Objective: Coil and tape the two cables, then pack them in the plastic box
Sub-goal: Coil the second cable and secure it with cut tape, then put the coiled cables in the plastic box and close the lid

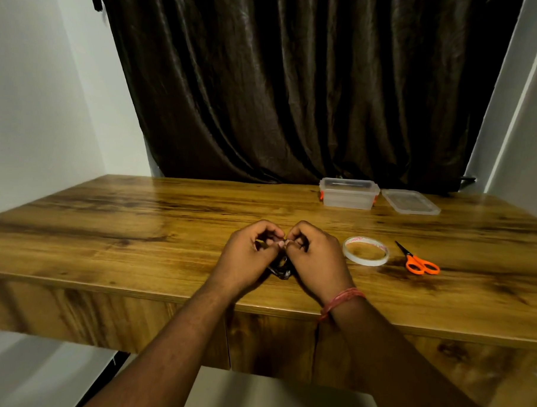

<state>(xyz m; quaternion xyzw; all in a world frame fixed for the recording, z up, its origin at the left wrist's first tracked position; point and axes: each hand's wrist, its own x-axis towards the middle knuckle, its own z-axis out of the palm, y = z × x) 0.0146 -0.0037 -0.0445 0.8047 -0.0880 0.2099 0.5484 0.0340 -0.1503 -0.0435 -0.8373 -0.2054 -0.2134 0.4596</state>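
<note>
Now we have both hands together over the near middle of the table (137, 228). Our left hand (246, 257) and right hand (315, 257) are curled, fingertips meeting, and they pinch something small between them; we cannot tell whether it is tape. Below the hands a dark coiled cable (280, 270) shows, mostly hidden, so we cannot tell which hand carries it. We see only this one cable. Just right of our right hand lies the tape roll (365, 251), flat on the wood, and beyond it the scissors (418, 261) with orange handles. At the far edge stands the open box (348, 193), its lid (410, 202) flat beside it on the right.
</note>
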